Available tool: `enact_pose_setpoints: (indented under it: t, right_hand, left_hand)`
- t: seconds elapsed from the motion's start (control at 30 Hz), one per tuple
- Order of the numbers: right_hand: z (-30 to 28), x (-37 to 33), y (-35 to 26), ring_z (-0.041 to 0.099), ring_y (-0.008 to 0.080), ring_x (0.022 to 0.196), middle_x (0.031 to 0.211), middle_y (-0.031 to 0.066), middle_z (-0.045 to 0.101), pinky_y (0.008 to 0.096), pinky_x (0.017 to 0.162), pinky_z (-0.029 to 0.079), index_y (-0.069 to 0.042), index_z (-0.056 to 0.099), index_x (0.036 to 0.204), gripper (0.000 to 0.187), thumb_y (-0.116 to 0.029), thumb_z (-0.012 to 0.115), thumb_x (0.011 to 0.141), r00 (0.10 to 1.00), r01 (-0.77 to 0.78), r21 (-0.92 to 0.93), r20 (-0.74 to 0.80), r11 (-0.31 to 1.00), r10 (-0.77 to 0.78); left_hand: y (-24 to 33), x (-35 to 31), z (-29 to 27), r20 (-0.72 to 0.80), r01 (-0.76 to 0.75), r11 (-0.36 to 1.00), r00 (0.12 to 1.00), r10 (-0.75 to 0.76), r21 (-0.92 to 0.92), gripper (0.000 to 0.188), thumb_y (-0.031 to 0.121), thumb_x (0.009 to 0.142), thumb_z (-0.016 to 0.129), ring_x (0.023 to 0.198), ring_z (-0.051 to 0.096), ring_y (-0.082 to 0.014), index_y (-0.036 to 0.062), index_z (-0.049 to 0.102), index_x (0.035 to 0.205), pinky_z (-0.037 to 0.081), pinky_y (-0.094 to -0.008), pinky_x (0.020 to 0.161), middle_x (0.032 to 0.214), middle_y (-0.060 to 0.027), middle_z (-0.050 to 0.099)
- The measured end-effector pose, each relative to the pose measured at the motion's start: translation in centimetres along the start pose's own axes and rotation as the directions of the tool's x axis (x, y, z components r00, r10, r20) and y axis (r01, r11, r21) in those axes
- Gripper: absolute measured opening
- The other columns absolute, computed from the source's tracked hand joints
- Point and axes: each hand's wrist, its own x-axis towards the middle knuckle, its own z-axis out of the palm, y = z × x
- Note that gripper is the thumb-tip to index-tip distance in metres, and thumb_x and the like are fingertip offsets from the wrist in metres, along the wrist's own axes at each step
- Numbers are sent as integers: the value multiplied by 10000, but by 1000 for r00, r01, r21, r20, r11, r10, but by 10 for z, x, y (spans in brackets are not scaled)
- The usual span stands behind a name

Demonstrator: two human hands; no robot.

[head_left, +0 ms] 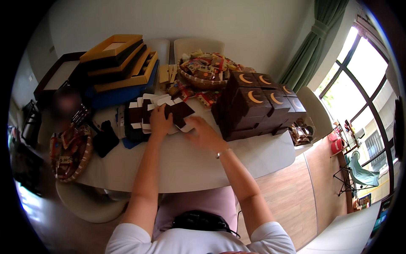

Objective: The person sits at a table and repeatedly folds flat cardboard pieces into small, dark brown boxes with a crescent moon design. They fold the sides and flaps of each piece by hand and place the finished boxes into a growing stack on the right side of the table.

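My left hand (160, 120) is closed on a flat cardboard box blank (182, 112), dark brown on its face with white flaps. More brown-and-white flat pieces (136, 115) lie spread under and beside this hand. By the blank's right corner, my right hand (204, 133) is slightly blurred, its fingers apart; whether they touch the corner is hard to tell. Stacked just right of it are dark brown boxes (247, 108), each top marked with a golden crescent.
Behind my hands stands a wicker basket (203, 82) heaped with wrapped snacks; another basket (69, 154) is at the left edge. Yellow-and-black trays (114, 53) are piled at back left. A black pouch (105, 139) lies on the white table (186, 169). Chairs surround it.
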Motion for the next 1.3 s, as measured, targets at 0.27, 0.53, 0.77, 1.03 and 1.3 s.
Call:
enact_pose_setpoints:
  t: [0.27,0.53,0.77,1.03,1.3]
  right_hand:
    - [59,36,48,297,433,1421,1484,283,376,524,1157,237,-52,418,1459,787,-559,622,894,960,-262,-252,31,932,278]
    - [33,23,13,606,295,1143,1282,199,602,418,970,470,-54,561,1345,558,-396,669,917,954,-277,161,160,947,252]
    - [15,23,41,645,154,966,1112,86,679,301,817,519,-26,599,1250,391,-300,635,973,823,-274,484,-328,831,463]
    - [1,22,14,623,119,994,1151,69,661,276,820,511,-8,620,1209,412,-287,717,922,842,-337,842,70,421,535]
    - [4,22,-3,587,148,1122,1219,85,631,288,941,471,-15,555,1310,532,-392,660,950,891,-153,747,-179,647,417]
  left_hand:
    - [-13,-13,21,-35,35,959,998,-46,-281,747,139,863,690,1211,545,-394,-10,296,1480,413,-470,1047,1367,-265,501]
    - [-11,-18,20,-91,171,771,954,-284,-613,643,52,878,698,1125,612,-278,-1,361,1424,515,-357,925,1306,-200,564]
    - [12,-15,4,257,370,494,924,-283,-787,473,33,930,637,1148,599,-244,-9,456,1365,482,-330,976,1293,-157,595]
    - [57,-41,-7,268,281,160,958,-99,-946,502,142,937,665,1169,571,-209,-11,440,1359,475,-311,980,1304,-125,566]
    - [68,-50,-3,62,-22,522,988,143,-853,865,325,785,845,1123,615,-267,23,310,1394,528,-366,912,1256,-192,579]
